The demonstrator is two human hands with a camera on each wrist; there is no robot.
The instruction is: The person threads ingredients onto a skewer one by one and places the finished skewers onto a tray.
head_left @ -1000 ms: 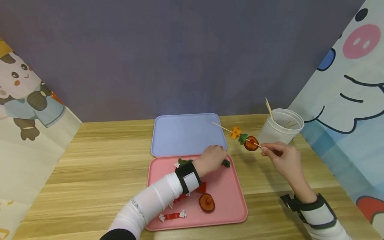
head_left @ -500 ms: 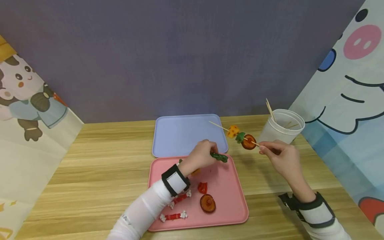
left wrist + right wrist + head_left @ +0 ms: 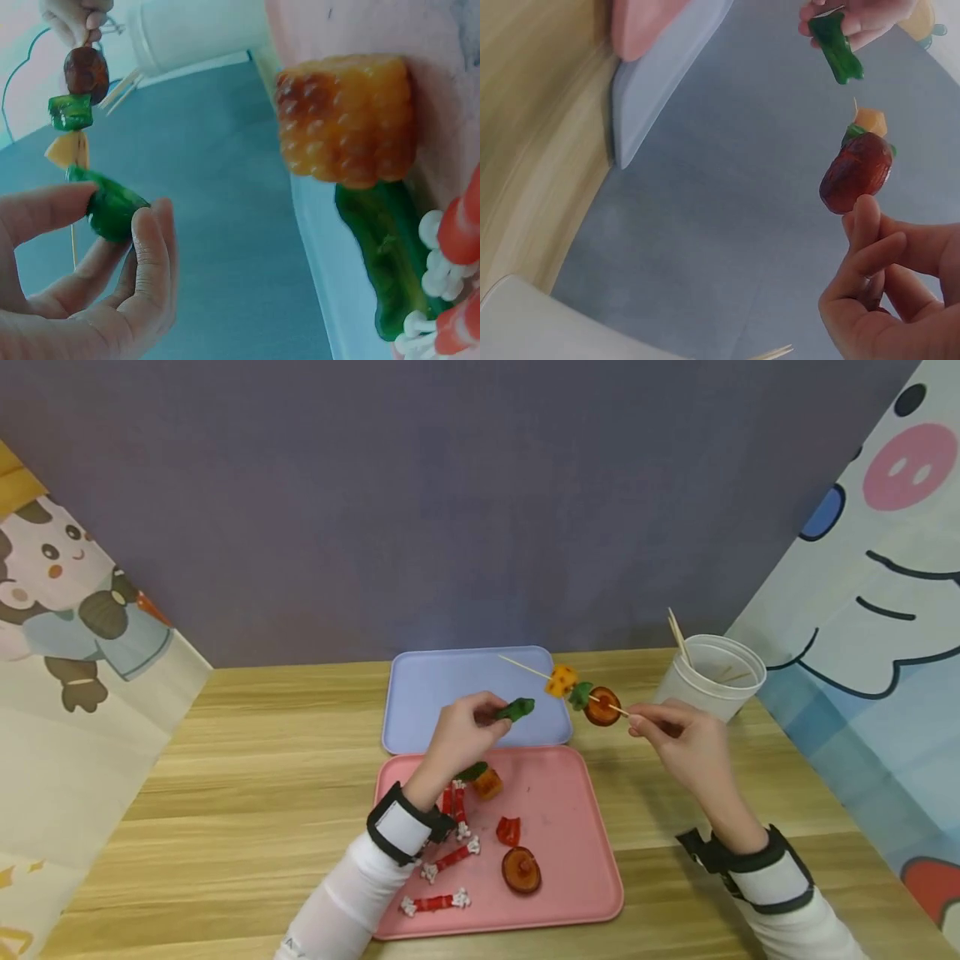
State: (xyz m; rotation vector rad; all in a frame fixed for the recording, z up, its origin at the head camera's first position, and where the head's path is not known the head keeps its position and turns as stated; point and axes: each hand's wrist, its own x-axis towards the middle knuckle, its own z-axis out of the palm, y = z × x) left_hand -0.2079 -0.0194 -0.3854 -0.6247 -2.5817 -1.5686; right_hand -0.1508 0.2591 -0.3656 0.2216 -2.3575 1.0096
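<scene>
My left hand pinches a green pepper piece between thumb and fingers, raised over the blue tray. My right hand pinches the lower end of a wooden skewer, which slants up to the left with its point bare. Threaded on it are a yellow spotted chunk, a green piece and a brown mushroom cap, the cap closest to my fingers. In the left wrist view the pepper piece overlaps the skewer's far part.
The pink tray in front holds a corn chunk, a long green pepper, a red piece, a mushroom cap and several red rolls with white ends. A white cup with skewers stands back right.
My left hand has lifted the green pepper piece off the pink tray and brought it up and left. My right hand has shifted slightly left with the skewer.
</scene>
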